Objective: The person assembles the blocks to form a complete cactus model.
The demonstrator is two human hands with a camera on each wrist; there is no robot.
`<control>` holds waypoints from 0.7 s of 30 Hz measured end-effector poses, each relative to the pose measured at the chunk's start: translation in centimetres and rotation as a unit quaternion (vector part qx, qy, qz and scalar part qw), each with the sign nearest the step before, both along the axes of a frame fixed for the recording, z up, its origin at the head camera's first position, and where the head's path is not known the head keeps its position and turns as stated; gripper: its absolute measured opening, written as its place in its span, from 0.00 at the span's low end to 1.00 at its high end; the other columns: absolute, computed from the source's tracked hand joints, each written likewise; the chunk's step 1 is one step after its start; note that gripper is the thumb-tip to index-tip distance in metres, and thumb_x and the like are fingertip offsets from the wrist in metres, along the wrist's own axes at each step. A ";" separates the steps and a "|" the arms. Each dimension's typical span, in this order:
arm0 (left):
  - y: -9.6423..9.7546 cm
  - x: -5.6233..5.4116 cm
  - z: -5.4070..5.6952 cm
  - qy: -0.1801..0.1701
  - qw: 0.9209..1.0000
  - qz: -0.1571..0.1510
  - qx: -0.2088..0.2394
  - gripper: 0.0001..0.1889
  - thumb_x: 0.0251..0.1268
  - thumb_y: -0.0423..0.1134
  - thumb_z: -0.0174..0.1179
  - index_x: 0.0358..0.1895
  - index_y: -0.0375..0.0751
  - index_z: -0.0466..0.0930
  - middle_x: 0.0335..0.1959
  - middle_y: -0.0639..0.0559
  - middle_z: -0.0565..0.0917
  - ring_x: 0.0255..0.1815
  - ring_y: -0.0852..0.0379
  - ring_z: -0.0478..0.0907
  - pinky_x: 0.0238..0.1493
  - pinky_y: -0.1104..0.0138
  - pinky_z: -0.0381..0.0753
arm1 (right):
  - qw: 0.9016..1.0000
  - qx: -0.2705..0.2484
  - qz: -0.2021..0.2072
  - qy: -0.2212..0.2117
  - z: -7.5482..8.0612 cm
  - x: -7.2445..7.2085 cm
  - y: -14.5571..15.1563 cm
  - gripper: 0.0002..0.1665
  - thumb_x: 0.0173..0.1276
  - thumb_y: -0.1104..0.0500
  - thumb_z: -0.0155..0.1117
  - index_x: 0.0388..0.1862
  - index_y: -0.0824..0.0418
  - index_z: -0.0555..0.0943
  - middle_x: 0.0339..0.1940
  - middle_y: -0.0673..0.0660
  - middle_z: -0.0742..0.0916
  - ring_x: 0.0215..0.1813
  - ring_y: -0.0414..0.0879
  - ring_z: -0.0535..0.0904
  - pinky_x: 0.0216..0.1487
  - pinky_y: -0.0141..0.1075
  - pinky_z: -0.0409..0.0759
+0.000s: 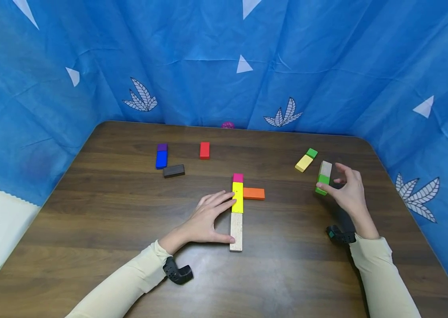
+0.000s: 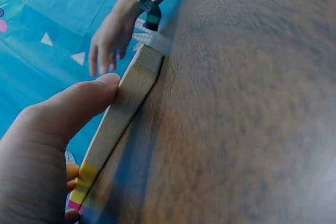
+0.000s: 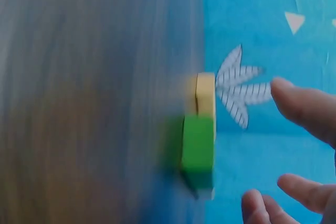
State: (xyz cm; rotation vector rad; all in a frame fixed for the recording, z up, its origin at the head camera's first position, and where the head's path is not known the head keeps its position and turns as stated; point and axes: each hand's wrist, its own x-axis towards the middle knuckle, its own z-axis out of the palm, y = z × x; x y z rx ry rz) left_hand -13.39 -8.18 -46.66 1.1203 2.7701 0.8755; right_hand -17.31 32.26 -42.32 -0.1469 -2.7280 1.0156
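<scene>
On the table, a natural wood block [image 1: 236, 232], a yellow block [image 1: 237, 197] and a pink block [image 1: 238, 177] form a straight row. An orange block [image 1: 254, 194] sticks out to the right from the yellow one. My left hand [image 1: 208, 219] rests along the row's left side, thumb at the wood block and fingertips at the yellow block. At the right, my right hand [image 1: 348, 191] is spread beside a green block [image 1: 321, 184] with a pale wood block [image 1: 325, 168] behind it. The right wrist view shows a gap between its fingers and the green block [image 3: 198, 142].
At the back left are a purple block [image 1: 162, 147], a blue block [image 1: 161, 160] and a black block [image 1: 174, 171]. A red block [image 1: 205, 150] lies at the back middle. A pale yellow block [image 1: 304, 163] touches a small green block [image 1: 312, 153] at the back right. Blue curtains surround the table.
</scene>
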 end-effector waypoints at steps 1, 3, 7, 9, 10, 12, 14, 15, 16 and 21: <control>0.0 0.0 0.0 0.001 1.000 0.000 0.002 0.51 0.45 0.65 0.69 0.73 0.45 0.65 0.76 0.51 0.62 0.78 0.46 0.54 0.72 0.44 0.54 | 1.000 0.001 -0.002 -0.019 -0.1 0.0 0.4 0.49 0.61 0.51 0.72 0.74 0.66 0.60 0.64 0.72 0.68 0.53 0.62 0.74 0.37 0.26 0.68; 0.0 0.0 0.0 0.004 1.000 0.000 0.003 0.51 0.44 0.65 0.69 0.73 0.45 0.65 0.76 0.51 0.63 0.78 0.46 0.54 0.72 0.44 0.54 | 0.998 -0.001 -0.001 -0.057 -0.2 -0.2 1.0 0.51 0.62 0.48 0.71 0.75 0.67 0.57 0.65 0.73 0.67 0.55 0.63 0.73 0.40 0.31 0.70; 0.0 0.0 0.0 0.008 1.000 -0.001 0.003 0.51 0.44 0.65 0.69 0.73 0.45 0.65 0.76 0.51 0.63 0.78 0.45 0.55 0.71 0.45 0.54 | 0.994 -0.006 0.018 -0.104 -0.7 -0.3 1.6 0.52 0.63 0.46 0.70 0.75 0.69 0.56 0.66 0.74 0.66 0.57 0.65 0.71 0.45 0.44 0.74; -0.1 0.0 0.0 0.007 1.000 -0.001 0.003 0.51 0.44 0.65 0.69 0.73 0.46 0.65 0.76 0.51 0.63 0.78 0.46 0.55 0.72 0.45 0.54 | 0.993 -0.003 0.025 -0.114 -0.9 -0.3 1.7 0.53 0.62 0.45 0.70 0.75 0.70 0.57 0.65 0.74 0.67 0.57 0.64 0.71 0.46 0.47 0.73; -0.1 0.0 -0.1 0.007 1.000 -0.002 0.003 0.51 0.44 0.65 0.69 0.73 0.46 0.65 0.76 0.51 0.63 0.78 0.46 0.55 0.72 0.45 0.54 | 0.993 0.000 0.027 -0.116 -1.0 -0.4 1.7 0.53 0.62 0.45 0.70 0.74 0.70 0.57 0.64 0.74 0.67 0.56 0.64 0.71 0.46 0.47 0.73; -0.1 0.0 -0.1 0.005 1.000 -0.003 0.003 0.51 0.44 0.66 0.69 0.73 0.46 0.65 0.76 0.52 0.62 0.78 0.46 0.54 0.72 0.45 0.54 | 0.993 0.006 0.028 -0.118 -1.2 -0.3 1.7 0.52 0.62 0.45 0.71 0.74 0.71 0.58 0.63 0.73 0.68 0.56 0.63 0.72 0.46 0.45 0.71; -0.1 -0.1 -0.1 0.009 1.000 -0.002 0.002 0.51 0.44 0.66 0.69 0.73 0.46 0.65 0.76 0.52 0.63 0.78 0.46 0.54 0.72 0.45 0.54 | 0.992 0.012 0.030 -0.119 -1.3 -0.4 1.8 0.52 0.62 0.44 0.71 0.73 0.71 0.59 0.62 0.72 0.69 0.55 0.62 0.72 0.45 0.43 0.70; -0.1 -0.1 -0.2 0.012 1.000 -0.001 0.001 0.51 0.44 0.66 0.69 0.73 0.46 0.65 0.76 0.52 0.63 0.78 0.46 0.55 0.71 0.45 0.55 | 0.992 0.013 0.031 -0.119 -1.4 -0.4 1.7 0.52 0.61 0.44 0.71 0.73 0.71 0.59 0.61 0.72 0.70 0.55 0.62 0.72 0.45 0.42 0.70; -0.1 -0.1 -0.2 0.015 1.000 -0.001 0.001 0.51 0.43 0.66 0.69 0.73 0.45 0.65 0.76 0.52 0.63 0.78 0.46 0.55 0.71 0.45 0.55 | 0.992 0.013 0.031 -0.120 -1.4 -0.4 1.8 0.52 0.61 0.44 0.71 0.73 0.71 0.60 0.61 0.72 0.70 0.55 0.62 0.72 0.44 0.42 0.70; -0.2 -0.2 -0.3 0.027 1.000 0.000 0.002 0.52 0.42 0.67 0.69 0.72 0.45 0.66 0.75 0.51 0.64 0.77 0.45 0.56 0.70 0.44 0.56 | 0.991 0.010 0.033 -0.127 -1.6 -0.5 1.6 0.51 0.62 0.44 0.70 0.73 0.71 0.61 0.60 0.72 0.70 0.55 0.63 0.71 0.44 0.42 0.69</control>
